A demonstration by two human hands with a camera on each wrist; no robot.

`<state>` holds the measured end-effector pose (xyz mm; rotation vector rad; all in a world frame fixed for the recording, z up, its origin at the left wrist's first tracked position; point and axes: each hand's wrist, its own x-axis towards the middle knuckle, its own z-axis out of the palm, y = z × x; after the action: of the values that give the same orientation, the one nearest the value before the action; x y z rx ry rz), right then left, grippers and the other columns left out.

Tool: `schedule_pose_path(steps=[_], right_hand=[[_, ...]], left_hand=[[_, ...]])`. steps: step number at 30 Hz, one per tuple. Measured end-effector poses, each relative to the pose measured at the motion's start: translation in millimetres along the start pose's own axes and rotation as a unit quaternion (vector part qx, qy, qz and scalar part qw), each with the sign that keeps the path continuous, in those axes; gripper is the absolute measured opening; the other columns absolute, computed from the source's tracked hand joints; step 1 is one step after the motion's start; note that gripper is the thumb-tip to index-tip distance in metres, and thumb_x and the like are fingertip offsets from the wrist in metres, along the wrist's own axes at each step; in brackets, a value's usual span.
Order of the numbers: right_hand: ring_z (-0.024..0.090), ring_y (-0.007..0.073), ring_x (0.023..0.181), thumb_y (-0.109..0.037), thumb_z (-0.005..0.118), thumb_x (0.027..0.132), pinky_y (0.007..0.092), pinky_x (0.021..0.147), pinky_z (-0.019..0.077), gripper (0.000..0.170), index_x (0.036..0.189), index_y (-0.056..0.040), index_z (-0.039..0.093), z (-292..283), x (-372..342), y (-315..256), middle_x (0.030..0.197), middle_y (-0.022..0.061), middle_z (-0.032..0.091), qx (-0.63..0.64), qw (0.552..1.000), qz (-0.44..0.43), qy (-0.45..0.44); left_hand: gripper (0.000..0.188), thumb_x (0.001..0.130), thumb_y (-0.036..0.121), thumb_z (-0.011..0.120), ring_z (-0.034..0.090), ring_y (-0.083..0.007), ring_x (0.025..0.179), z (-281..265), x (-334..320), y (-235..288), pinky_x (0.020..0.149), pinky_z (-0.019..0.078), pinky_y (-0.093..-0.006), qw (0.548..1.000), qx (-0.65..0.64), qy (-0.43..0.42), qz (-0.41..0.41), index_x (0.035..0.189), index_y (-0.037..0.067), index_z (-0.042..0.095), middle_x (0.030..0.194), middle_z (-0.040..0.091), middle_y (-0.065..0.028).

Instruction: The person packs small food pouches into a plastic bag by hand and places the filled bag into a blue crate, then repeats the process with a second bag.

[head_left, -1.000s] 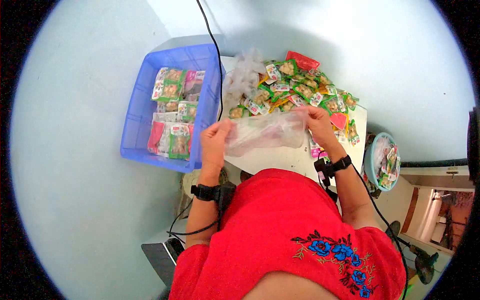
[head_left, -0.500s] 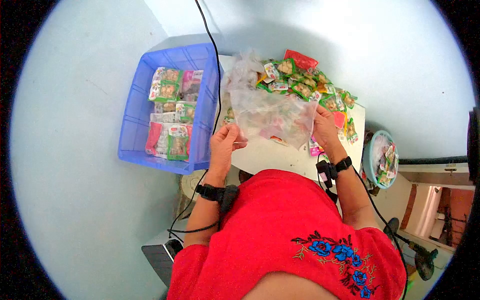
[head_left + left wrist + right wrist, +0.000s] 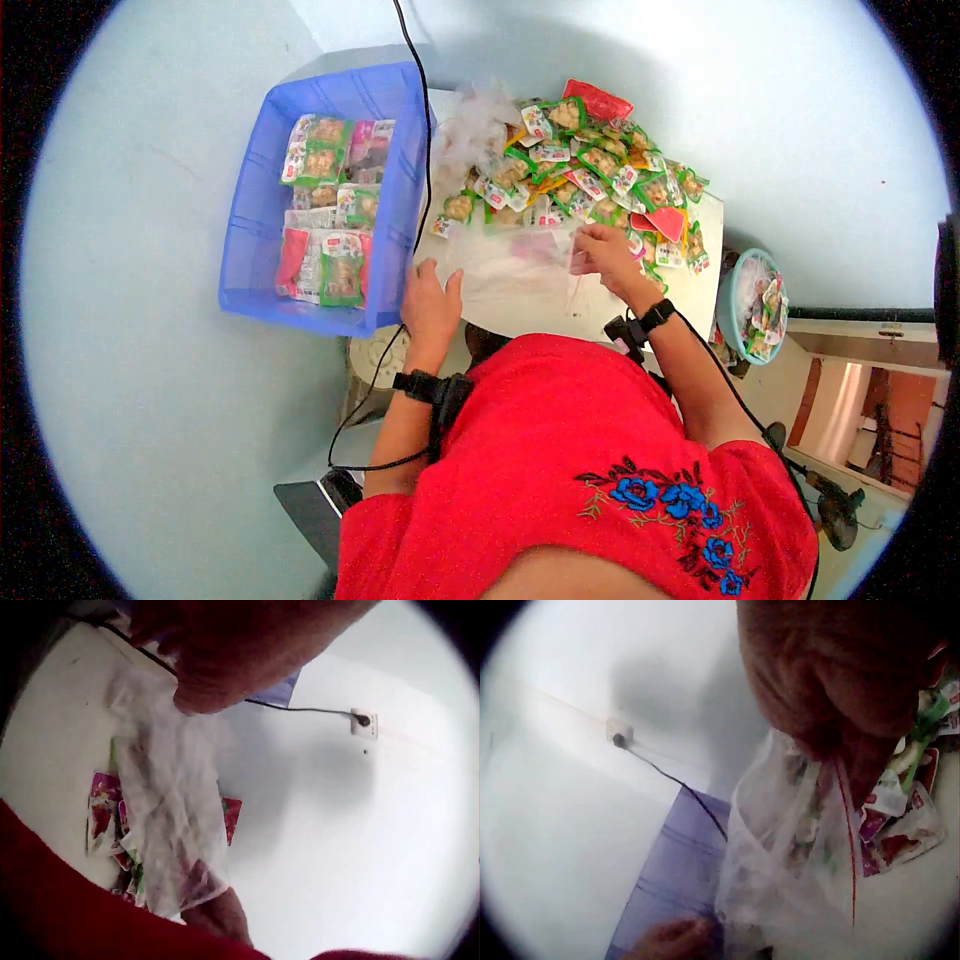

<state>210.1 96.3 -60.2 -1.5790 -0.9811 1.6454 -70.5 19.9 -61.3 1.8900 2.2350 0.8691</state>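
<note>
A clear plastic bag (image 3: 512, 275) hangs over the front of the white table. The right hand (image 3: 612, 262) pinches its right edge; in the right wrist view, a red strip runs down the bag (image 3: 780, 877) below the fingers of that hand (image 3: 840, 682). At the bag's left end, the left hand (image 3: 432, 312) has its thumb and fingers apart, with nothing seen between them. From the left wrist, the bag (image 3: 176, 795) stretches between the left hand (image 3: 232, 652) above and the right hand (image 3: 221, 911) below. Whether the left fingertips touch the plastic is unclear.
A blue crate (image 3: 240, 240) with stacked snack packets stands at the left. Many green and red packets (image 3: 600, 165) and crumpled clear bags (image 3: 480, 125) lie behind the hands on the table (image 3: 705, 235). A light-blue basin (image 3: 728, 310) stands at the right; a black cable (image 3: 429, 150) hangs by the crate.
The bag has dropped from a spread, raised position to lie flatter and lower. The left hand's fingers have come apart from their pinch, and the right hand has moved slightly left and down.
</note>
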Motion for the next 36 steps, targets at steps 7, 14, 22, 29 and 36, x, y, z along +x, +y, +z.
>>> schedule_pose_path(steps=[7, 14, 22, 29, 36], right_hand=[[0.067, 0.0212, 0.066, -0.013, 0.059, 0.088, 0.0330, 0.056, 0.0580, 0.021, 0.099, 0.0051, 0.060, 29, 9, 5, 0.083, 0.0124, 0.065, 0.028, 0.997, 0.029, -0.066], [0.066, 0.0190, 0.064, -0.013, 0.061, 0.087, 0.0338, 0.055, 0.0583, 0.019, 0.092, 0.0052, 0.063, 27, 20, 15, 0.081, 0.0107, 0.065, 0.039, 0.994, 0.004, -0.104], [0.065, 0.0159, 0.063, -0.006, 0.063, 0.083, 0.0298, 0.055, 0.0576, 0.011, 0.090, 0.0019, 0.060, 17, 27, 8, 0.080, 0.0073, 0.063, 0.042, 0.982, 0.032, -0.182], [0.065, 0.0167, 0.062, -0.011, 0.066, 0.081, 0.0285, 0.051, 0.0551, 0.016, 0.088, 0.0014, 0.061, -6, 35, 24, 0.079, 0.0102, 0.063, -0.132, 0.969, -0.070, -0.199], [0.063, 0.0298, 0.076, -0.033, 0.071, 0.075, 0.0379, 0.071, 0.0491, 0.040, 0.096, 0.0000, 0.062, -54, 51, 45, 0.083, 0.0165, 0.066, -0.356, 0.856, -0.311, -0.210]], left_hand=[[0.042, 0.082, 0.033, 0.068, 0.060, -0.0372, 0.087, 4, -3, 84, 0.071, 0.0491, -0.0447, 0.965, -0.135, -0.203, 0.095, 0.106, 0.003, 0.051, 0.102, 0.056, -0.0178], [0.032, 0.082, 0.021, 0.064, 0.063, -0.0328, 0.076, 19, -9, 105, 0.059, 0.0528, -0.0412, 0.964, 0.040, -0.208, 0.160, 0.105, 0.006, 0.047, 0.091, 0.054, -0.0151], [0.022, 0.084, 0.010, 0.053, 0.064, -0.0322, 0.074, 53, -30, 111, 0.057, 0.0536, -0.0432, 0.954, 0.178, -0.225, 0.088, 0.106, 0.006, 0.053, 0.088, 0.056, -0.0155], [0.019, 0.076, -0.001, 0.053, 0.061, -0.0329, 0.075, 51, -44, 113, 0.063, 0.0529, -0.0418, 0.987, 0.131, -0.083, 0.043, 0.095, 0.002, 0.054, 0.093, 0.052, -0.0156], [0.028, 0.076, -0.006, 0.053, 0.058, -0.0371, 0.084, 63, -47, 127, 0.070, 0.0509, -0.0438, 0.990, 0.106, -0.087, 0.032, 0.104, -0.003, 0.053, 0.102, 0.048, -0.0184]])
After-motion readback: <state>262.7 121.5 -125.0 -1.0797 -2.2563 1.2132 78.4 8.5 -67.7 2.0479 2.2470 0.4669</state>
